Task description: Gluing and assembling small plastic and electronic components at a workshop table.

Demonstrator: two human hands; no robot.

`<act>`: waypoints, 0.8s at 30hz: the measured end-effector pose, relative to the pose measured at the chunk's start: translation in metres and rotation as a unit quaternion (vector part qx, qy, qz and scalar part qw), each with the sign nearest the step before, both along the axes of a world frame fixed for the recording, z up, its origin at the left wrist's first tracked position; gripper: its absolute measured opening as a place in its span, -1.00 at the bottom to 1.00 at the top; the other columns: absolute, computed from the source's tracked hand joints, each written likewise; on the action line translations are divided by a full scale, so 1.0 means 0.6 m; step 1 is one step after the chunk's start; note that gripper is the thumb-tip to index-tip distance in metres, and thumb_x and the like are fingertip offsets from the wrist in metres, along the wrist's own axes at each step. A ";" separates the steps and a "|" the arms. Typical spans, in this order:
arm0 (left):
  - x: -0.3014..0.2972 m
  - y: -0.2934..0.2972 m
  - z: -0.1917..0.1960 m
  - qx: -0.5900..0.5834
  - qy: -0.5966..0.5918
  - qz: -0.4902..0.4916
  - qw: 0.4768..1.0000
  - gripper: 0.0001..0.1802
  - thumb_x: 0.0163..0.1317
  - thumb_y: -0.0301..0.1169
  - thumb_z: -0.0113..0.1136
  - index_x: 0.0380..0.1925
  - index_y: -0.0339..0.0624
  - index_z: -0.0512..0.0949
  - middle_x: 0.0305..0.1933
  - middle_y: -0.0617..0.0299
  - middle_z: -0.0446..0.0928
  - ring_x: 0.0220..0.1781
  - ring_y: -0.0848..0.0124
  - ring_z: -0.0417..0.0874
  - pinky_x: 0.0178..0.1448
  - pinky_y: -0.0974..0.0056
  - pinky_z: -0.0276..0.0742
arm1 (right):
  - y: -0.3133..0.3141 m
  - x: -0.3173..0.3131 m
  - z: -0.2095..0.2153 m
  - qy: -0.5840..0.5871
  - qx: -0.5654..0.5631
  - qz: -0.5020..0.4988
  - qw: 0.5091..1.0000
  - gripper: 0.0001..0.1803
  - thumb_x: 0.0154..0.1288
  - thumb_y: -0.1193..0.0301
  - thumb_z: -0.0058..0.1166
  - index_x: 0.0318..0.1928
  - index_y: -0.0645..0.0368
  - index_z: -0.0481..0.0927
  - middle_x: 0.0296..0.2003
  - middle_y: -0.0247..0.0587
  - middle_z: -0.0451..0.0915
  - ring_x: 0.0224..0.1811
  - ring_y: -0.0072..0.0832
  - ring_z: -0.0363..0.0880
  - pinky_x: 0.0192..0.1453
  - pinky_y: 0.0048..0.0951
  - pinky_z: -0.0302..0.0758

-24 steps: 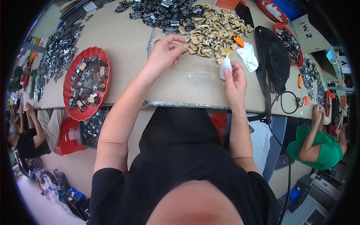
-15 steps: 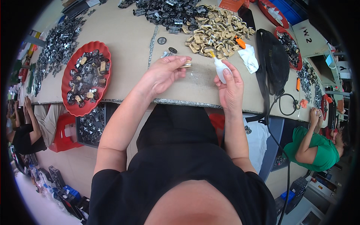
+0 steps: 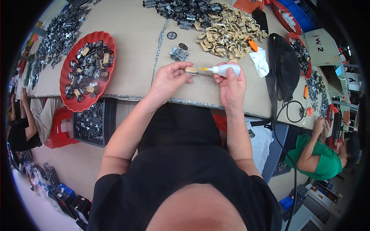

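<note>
Between the thumb and fingers of my left hand is a small tan plastic part. My right hand grips a white squeeze bottle lying sideways, and its yellow nozzle tip points left, at or very near the tan part. Just beyond my left hand rests a grey toy chassis piece, with a black wheel beside it. Another black wheel lies farther back. A heap of tan parts spreads behind the bottle.
A red scalloped tray of assembled pieces stands at the left. Black wheeled pieces are piled at the back. To the right are a white tissue, a black bag and a cable. A person in green works at far right.
The bottle has turned from upright-tilted to sideways, bringing its nozzle to the tan part. My left hand has shifted slightly, and the grey chassis piece now shows fully. The whole view has shifted a little.
</note>
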State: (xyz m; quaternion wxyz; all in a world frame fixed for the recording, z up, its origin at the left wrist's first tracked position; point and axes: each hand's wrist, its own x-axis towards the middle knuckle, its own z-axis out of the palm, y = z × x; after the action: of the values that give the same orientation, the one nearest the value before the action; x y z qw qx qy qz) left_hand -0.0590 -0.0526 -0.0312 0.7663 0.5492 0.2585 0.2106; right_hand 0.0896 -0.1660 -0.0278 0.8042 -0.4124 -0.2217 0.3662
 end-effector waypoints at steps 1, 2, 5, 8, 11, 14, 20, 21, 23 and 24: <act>-0.001 0.000 -0.002 0.005 -0.002 -0.001 1.000 -0.70 0.19 -0.57 0.05 -0.04 -0.37 0.42 -0.24 0.22 0.52 -0.24 0.56 0.53 -0.10 0.48 0.47 | -0.001 -0.002 -0.005 -0.039 -0.006 -0.010 0.999 -0.75 0.26 0.42 0.01 -0.12 0.25 0.32 -0.26 -0.13 0.50 -0.38 -0.51 0.49 -0.32 -0.56 0.42; -0.002 0.000 -0.003 0.009 -0.004 -0.002 1.000 -0.70 0.19 -0.57 0.05 -0.04 -0.37 0.42 -0.24 0.22 0.52 -0.24 0.56 0.53 -0.08 0.47 0.47 | -0.002 -0.005 -0.008 -0.078 -0.011 -0.021 0.997 -0.73 0.27 0.42 0.00 -0.10 0.26 0.31 -0.25 -0.12 0.49 -0.36 -0.51 0.50 -0.30 -0.56 0.43; -0.002 -0.002 -0.001 0.016 -0.003 0.007 1.000 -0.68 0.20 -0.56 0.05 -0.03 -0.36 0.41 -0.24 0.22 0.53 -0.24 0.56 0.53 -0.07 0.47 0.46 | -0.006 -0.016 -0.009 -0.166 -0.033 -0.037 0.985 -0.70 0.27 0.41 0.00 -0.08 0.28 0.27 -0.21 -0.11 0.48 -0.33 -0.52 0.49 -0.21 -0.54 0.46; -0.001 -0.002 -0.003 0.019 0.001 0.003 1.000 -0.67 0.20 -0.56 0.04 -0.01 -0.37 0.40 -0.26 0.22 0.53 -0.25 0.56 0.54 -0.08 0.47 0.46 | -0.008 -0.026 -0.006 -0.203 -0.040 -0.030 0.978 -0.69 0.27 0.42 0.00 -0.08 0.30 0.25 -0.18 -0.11 0.47 -0.28 -0.53 0.49 -0.16 -0.53 0.46; -0.003 -0.004 -0.002 0.024 0.009 0.003 1.000 -0.65 0.20 -0.56 0.04 0.01 -0.37 0.39 -0.28 0.22 0.54 -0.26 0.56 0.54 -0.09 0.48 0.46 | -0.008 -0.028 -0.006 -0.223 -0.042 -0.027 0.974 -0.68 0.26 0.42 0.01 -0.08 0.30 0.25 -0.19 -0.11 0.47 -0.25 -0.54 0.48 -0.15 -0.52 0.46; -0.003 -0.003 -0.004 0.028 0.006 0.002 1.000 -0.65 0.21 -0.56 0.03 0.02 -0.37 0.39 -0.29 0.22 0.54 -0.27 0.56 0.54 -0.09 0.48 0.46 | -0.009 -0.027 -0.009 -0.232 -0.040 -0.025 0.972 -0.69 0.26 0.42 0.01 -0.08 0.30 0.25 -0.18 -0.12 0.47 -0.25 -0.54 0.47 -0.13 -0.53 0.45; -0.003 -0.003 -0.004 0.027 0.016 -0.002 1.000 -0.65 0.20 -0.55 0.04 0.02 -0.37 0.40 -0.29 0.21 0.55 -0.27 0.56 0.55 -0.09 0.48 0.46 | -0.008 -0.026 -0.012 -0.233 -0.036 -0.026 0.971 -0.69 0.26 0.43 0.01 -0.08 0.28 0.25 -0.19 -0.13 0.47 -0.26 -0.55 0.47 -0.12 -0.54 0.43; -0.003 -0.003 -0.004 0.027 0.014 -0.002 1.000 -0.65 0.20 -0.55 0.04 0.02 -0.37 0.40 -0.29 0.21 0.55 -0.27 0.56 0.55 -0.09 0.48 0.46 | -0.008 -0.026 -0.012 -0.233 -0.037 -0.025 0.971 -0.69 0.26 0.43 0.01 -0.08 0.28 0.25 -0.19 -0.13 0.47 -0.26 -0.55 0.47 -0.12 -0.55 0.43; -0.003 -0.003 -0.003 0.027 0.011 -0.002 1.000 -0.65 0.20 -0.55 0.04 0.02 -0.37 0.40 -0.29 0.21 0.55 -0.27 0.55 0.55 -0.09 0.47 0.47 | -0.007 -0.026 -0.012 -0.233 -0.038 -0.023 0.972 -0.68 0.26 0.43 0.02 -0.08 0.28 0.25 -0.19 -0.13 0.47 -0.26 -0.56 0.47 -0.12 -0.55 0.44; -0.003 -0.003 -0.004 0.029 0.011 -0.003 1.000 -0.65 0.20 -0.55 0.04 0.02 -0.37 0.40 -0.29 0.21 0.55 -0.27 0.55 0.55 -0.09 0.47 0.47 | -0.007 -0.025 -0.014 -0.241 -0.038 -0.027 0.969 -0.68 0.26 0.42 0.01 -0.07 0.28 0.25 -0.18 -0.11 0.47 -0.28 -0.54 0.48 -0.15 -0.55 0.44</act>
State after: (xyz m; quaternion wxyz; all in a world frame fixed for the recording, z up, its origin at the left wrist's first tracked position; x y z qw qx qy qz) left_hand -0.0607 -0.0545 -0.0335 0.7480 0.5741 0.2591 0.2092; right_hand 0.0743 -0.1700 -0.0360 0.7205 -0.5243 -0.3835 0.2426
